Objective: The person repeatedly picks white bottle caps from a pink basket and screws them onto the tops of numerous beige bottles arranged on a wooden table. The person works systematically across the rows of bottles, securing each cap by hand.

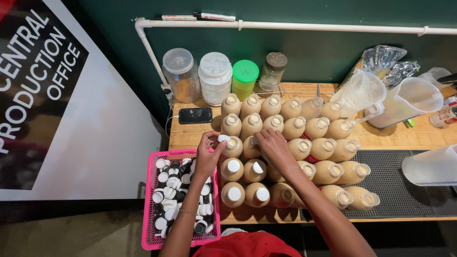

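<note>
Red cloth (247, 246) sits nearest our lens. Our left hand (208, 154) pinches a white cap (223, 138) over a tan bottle (233, 146) on the bench (190, 135). Right hand (273, 147), palm down, grasps the neighbouring bottle (251, 148); both forearms reach forward.

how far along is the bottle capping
Early on. Four bottles at the front left already wear white caps. The left hand holds a white cap over the next bottle, which the right hand steadies. Most of the bottles behind are still open. The pink basket still holds many caps.
</note>
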